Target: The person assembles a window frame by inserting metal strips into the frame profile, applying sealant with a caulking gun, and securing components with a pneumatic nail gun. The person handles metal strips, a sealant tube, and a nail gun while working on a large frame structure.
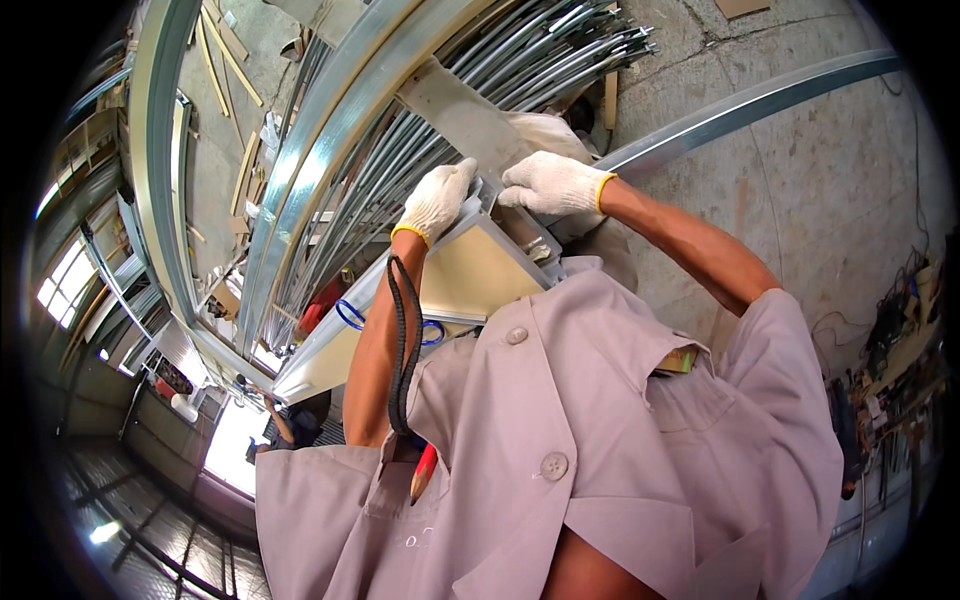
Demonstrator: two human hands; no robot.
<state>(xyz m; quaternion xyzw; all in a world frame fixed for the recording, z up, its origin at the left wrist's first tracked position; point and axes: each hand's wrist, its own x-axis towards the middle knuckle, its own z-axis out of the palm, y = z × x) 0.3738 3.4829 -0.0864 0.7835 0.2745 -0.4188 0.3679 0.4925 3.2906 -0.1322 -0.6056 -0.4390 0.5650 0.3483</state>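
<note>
My left hand (435, 202), in a white knitted glove with a yellow cuff, is closed at the end of a pale metal frame (520, 235) with its fingers pointing up and inward. Across a narrow gap, my right hand (556, 184), gloved the same way, has curled fingers touching the frame's corner from the other side. Whatever small part lies between the fingertips is hidden. A tan panel (475, 270) fills the frame close to my chest. Blue loops (350, 314) of cord or wire show beside my left forearm.
Long galvanized metal channels (300, 165) run along the left, beside a stack of thin metal rods (560, 60). Another metal channel (750, 118) extends to the far right above the concrete floor. Wood strips (230, 60) lie on the floor. Another person (290, 425) is at lower left.
</note>
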